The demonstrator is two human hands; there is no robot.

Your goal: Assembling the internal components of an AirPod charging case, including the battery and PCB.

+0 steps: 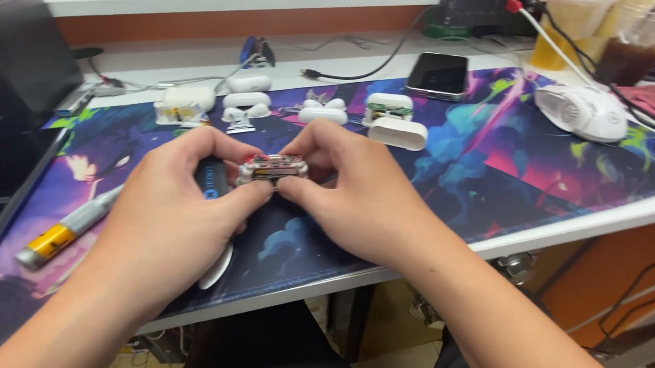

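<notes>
A small exposed electronics assembly, with circuit parts and red and metallic details visible, is held just above the colourful desk mat, near the front edge of the desk. Its long axis runs left to right across the view, roughly parallel to the desk edge, with the component side facing up toward the camera. The left hand pinches the left end between thumb and fingers; the right hand pinches the right end likewise, fingers curled. Gripping both ends appears to steady the part and leave its top open to view. A dark cylindrical tool lies partly hidden under the left hand. Behind the hands, white earbud case shells and loose earbuds lie spread out within reach. Farther off are a yellow-tipped pen-like tool at left, a smartphone, and a white mouse at right.
</notes>
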